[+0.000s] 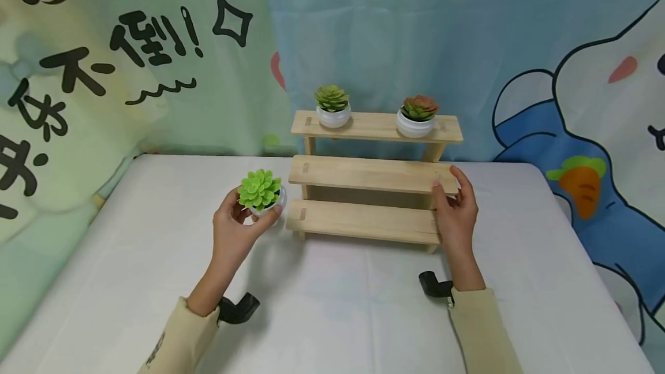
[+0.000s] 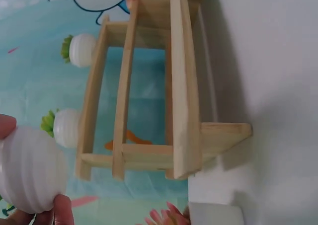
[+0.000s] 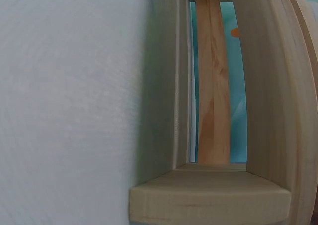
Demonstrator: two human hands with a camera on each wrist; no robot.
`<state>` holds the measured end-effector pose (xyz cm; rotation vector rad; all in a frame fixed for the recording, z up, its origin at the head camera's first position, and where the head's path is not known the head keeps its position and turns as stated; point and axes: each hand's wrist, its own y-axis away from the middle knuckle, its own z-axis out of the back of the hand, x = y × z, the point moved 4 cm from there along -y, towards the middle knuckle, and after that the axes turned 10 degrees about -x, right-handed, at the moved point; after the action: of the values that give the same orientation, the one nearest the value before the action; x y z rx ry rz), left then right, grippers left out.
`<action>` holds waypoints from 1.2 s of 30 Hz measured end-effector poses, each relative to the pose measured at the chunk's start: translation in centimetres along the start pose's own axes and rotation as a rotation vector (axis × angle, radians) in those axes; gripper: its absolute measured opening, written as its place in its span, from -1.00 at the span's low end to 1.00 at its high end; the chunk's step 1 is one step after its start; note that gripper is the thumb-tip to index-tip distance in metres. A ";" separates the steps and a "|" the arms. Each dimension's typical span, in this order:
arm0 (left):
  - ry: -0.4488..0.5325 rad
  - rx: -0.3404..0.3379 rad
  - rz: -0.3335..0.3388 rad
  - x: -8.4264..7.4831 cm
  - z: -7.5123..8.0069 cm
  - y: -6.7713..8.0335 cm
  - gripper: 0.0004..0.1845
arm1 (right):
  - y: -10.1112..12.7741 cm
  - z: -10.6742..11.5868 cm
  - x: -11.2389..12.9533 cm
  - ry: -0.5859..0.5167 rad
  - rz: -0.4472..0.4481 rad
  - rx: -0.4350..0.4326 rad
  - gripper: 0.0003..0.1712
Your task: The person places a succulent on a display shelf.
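Note:
My left hand (image 1: 235, 232) holds a small white pot with a bright green succulent (image 1: 258, 190), just left of the wooden three-tier stand (image 1: 363, 221). The left wrist view shows the round side of this pot (image 2: 31, 170) with fingertips around it. At the stand's right end, my right hand (image 1: 458, 215) grips the end of the middle shelf (image 1: 363, 173), thumb at the front. That hand is out of sight in the right wrist view, where the stand's side support (image 3: 211, 200) fills the bottom.
On the top shelf stand a green succulent (image 1: 332, 98) at the left and a reddish one (image 1: 419, 108) at the right, both in white pots. A pink succulent (image 2: 166, 216) appears low in the left wrist view. A printed curtain (image 1: 395, 33) hangs behind the white table (image 1: 332, 316).

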<state>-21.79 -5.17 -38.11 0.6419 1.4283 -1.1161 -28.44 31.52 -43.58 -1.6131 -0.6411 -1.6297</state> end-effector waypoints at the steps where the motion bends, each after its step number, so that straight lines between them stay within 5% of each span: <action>1: 0.009 0.006 -0.006 -0.1 -0.3 -0.2 -0.40 | 0.0 0.0 0.0 0.001 0.000 0.001 -0.43; 21: 0.018 0.045 -0.017 -0.6 -5.3 -3.0 -0.40 | 0.0 0.0 0.2 0.003 0.013 0.035 -0.45; 36: -0.083 0.150 0.080 -0.1 -10.0 -4.6 -0.36 | 0.1 0.5 -0.2 0.007 -0.005 0.039 -0.42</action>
<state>-30.19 1.93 -37.85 0.7434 1.2457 -1.1811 -28.08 31.91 -43.74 -1.5788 -0.6692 -1.6161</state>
